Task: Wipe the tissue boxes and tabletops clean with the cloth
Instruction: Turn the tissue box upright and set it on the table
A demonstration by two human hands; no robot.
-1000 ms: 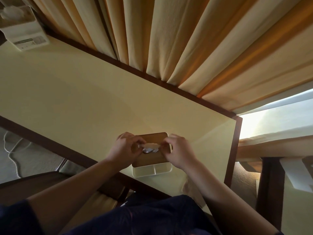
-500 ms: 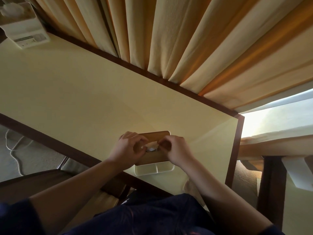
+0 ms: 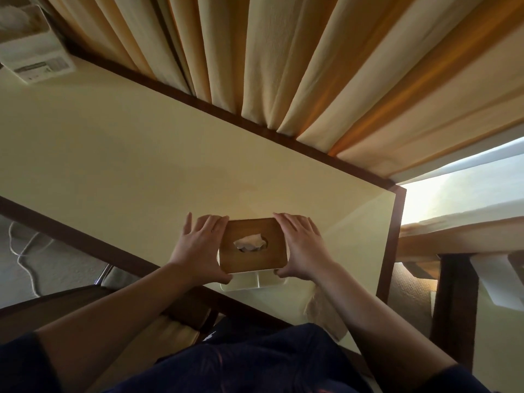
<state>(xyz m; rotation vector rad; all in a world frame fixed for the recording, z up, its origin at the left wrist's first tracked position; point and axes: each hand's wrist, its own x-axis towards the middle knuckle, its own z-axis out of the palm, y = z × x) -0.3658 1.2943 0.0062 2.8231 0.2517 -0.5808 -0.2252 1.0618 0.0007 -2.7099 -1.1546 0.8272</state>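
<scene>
A tissue box with a brown wooden lid and a white base stands near the front edge of the cream tabletop. A white tissue pokes out of the lid's oval slot. My left hand lies against the box's left side, fingers straight, thumb under the lid's near corner. My right hand mirrors it on the right side. A beige cloth lies on the table by my right forearm, partly hidden by it.
A second white tissue box stands at the table's far left corner. Cream and orange curtains hang along the far edge. The table's dark wooden rim ends at the right; a chair and a white cable lie left of me.
Both hands have left the tissue at the slot and moved out to the two sides of the box. The tissue now stands up from the slot.
</scene>
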